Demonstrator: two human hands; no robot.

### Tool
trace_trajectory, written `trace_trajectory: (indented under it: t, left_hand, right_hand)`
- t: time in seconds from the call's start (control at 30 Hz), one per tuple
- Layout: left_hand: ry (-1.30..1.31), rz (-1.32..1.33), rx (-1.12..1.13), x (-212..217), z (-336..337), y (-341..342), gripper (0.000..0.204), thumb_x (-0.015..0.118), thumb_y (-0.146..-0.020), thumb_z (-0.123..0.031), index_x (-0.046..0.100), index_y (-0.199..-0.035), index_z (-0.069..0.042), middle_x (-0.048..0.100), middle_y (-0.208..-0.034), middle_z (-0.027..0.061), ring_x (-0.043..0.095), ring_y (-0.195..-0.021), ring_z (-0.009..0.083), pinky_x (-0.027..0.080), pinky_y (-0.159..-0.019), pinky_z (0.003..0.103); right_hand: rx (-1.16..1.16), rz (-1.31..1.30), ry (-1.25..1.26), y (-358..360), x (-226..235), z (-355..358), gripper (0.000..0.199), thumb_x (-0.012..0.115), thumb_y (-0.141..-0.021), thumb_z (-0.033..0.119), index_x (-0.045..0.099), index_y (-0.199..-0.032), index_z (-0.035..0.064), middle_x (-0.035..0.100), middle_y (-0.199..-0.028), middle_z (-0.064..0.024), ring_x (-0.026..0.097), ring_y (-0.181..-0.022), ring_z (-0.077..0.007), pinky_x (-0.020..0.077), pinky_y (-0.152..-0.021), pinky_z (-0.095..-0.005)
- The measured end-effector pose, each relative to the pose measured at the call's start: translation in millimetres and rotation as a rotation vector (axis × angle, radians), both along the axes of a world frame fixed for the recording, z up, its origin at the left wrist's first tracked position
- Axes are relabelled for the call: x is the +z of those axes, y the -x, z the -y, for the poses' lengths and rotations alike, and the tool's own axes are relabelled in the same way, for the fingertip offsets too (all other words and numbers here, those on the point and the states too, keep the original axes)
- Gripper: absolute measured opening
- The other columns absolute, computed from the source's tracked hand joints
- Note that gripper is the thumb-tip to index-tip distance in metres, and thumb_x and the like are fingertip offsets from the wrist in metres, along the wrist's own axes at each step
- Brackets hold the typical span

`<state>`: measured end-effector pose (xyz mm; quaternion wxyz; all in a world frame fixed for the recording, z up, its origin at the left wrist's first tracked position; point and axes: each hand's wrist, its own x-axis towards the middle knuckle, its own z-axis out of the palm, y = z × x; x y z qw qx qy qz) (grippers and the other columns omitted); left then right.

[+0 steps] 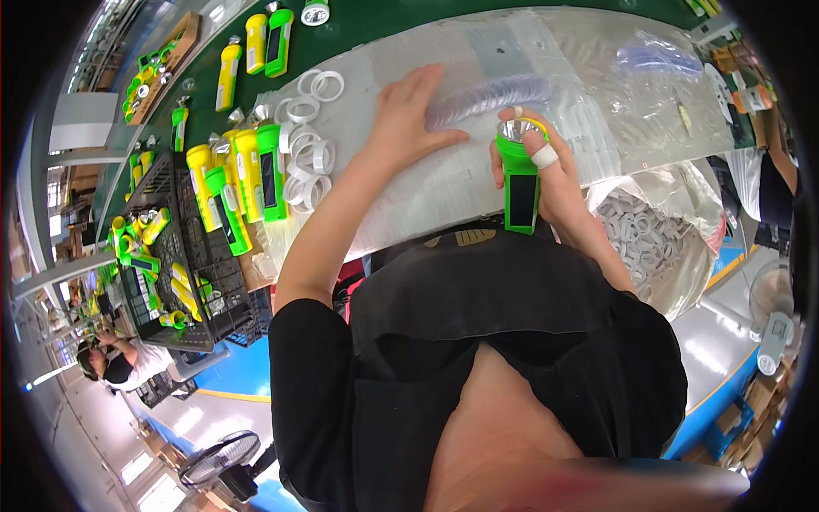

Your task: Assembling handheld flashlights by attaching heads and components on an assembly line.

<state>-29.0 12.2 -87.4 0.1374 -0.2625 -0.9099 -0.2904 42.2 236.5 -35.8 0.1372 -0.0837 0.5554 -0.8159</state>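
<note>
My right hand (556, 177) is closed around a green flashlight (521, 198), held upright with its shiny reflector end facing up. White wraps show on some of that hand's fingers. My left hand (408, 118) lies with fingers spread on the plastic-covered work surface (409, 200), holding nothing. Right beside its fingers runs a curved row of clear round lenses (495, 96). To the left of that hand sit several white rings (300, 109), loose and overlapping. Past them stands a cluster of yellow and green flashlights (247, 175).
More flashlights (229, 77) stand on the green bench at the far left. A black crate (183, 247) at left holds several more. By my right forearm, an opened sack (644, 230) is full of white rings. Another person (128, 363) appears at lower left, near a fan (223, 456).
</note>
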Motion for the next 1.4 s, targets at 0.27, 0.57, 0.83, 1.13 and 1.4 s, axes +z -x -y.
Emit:
trace_trajectory:
  t: [0.27,0.57,0.83,1.13,1.4]
  left_hand:
    - [-0.025,0.102,0.117,-6.7,47.3,-24.4,0.059,0.079,-0.072,-0.029,0.061,-0.124,-0.008,0.059,-0.125,0.0107,0.053,-0.115,0.0309,0.04,-0.097,0.045]
    - [-0.591,0.232,-0.024,47.6,24.5,-55.5,0.047,0.071,-0.083,-0.017,0.06,-0.127,-0.006,0.056,-0.113,0.0118,0.052,-0.105,0.024,0.045,-0.089,0.036]
    - [-0.376,-0.095,-0.116,58.6,22.0,-89.1,0.037,0.048,-0.097,-0.023,0.061,-0.126,-0.003,0.055,-0.117,0.015,0.052,-0.105,0.0318,0.038,-0.096,0.041]
    - [-0.498,-0.143,-0.094,50.2,29.3,-96.8,0.031,0.044,-0.092,-0.016,0.063,-0.11,0.001,0.059,-0.112,0.0148,0.054,-0.103,0.0327,0.039,-0.092,0.042]
    - [-0.631,-0.103,-0.027,67.9,53.4,-68.4,0.027,0.05,-0.092,-0.01,0.061,-0.115,0.0,0.059,-0.117,0.0189,0.054,-0.113,0.0375,0.043,-0.097,0.044]
  right_hand:
    - [0.09,0.009,0.085,5.3,-0.4,15.7,0.038,0.052,-0.099,0.031,0.05,-0.124,0.0025,0.057,-0.084,-0.0097,0.056,-0.069,-0.0159,0.0466,-0.062,-0.0303]
    - [0.18,0.033,-0.008,2.8,6.9,39.2,0.036,0.059,-0.097,0.028,0.052,-0.122,0.0034,0.06,-0.084,-0.0077,0.057,-0.068,-0.0145,0.0476,-0.063,-0.0287]
    - [0.298,-0.013,-0.082,-1.7,11.1,64.0,0.045,0.062,-0.095,0.029,0.048,-0.128,0.0013,0.06,-0.089,-0.0056,0.06,-0.069,-0.0129,0.0496,-0.064,-0.0271]
    - [0.492,-0.012,-0.054,1.9,12.6,83.4,0.037,0.06,-0.096,0.03,0.05,-0.12,0.0034,0.057,-0.095,-0.0064,0.059,-0.075,-0.0142,0.0493,-0.068,-0.0278]
    - [0.484,-0.114,0.141,19.9,10.5,103.9,0.03,0.054,-0.097,0.021,0.048,-0.123,0.0069,0.057,-0.095,-0.0072,0.059,-0.074,-0.0149,0.0492,-0.066,-0.0297]
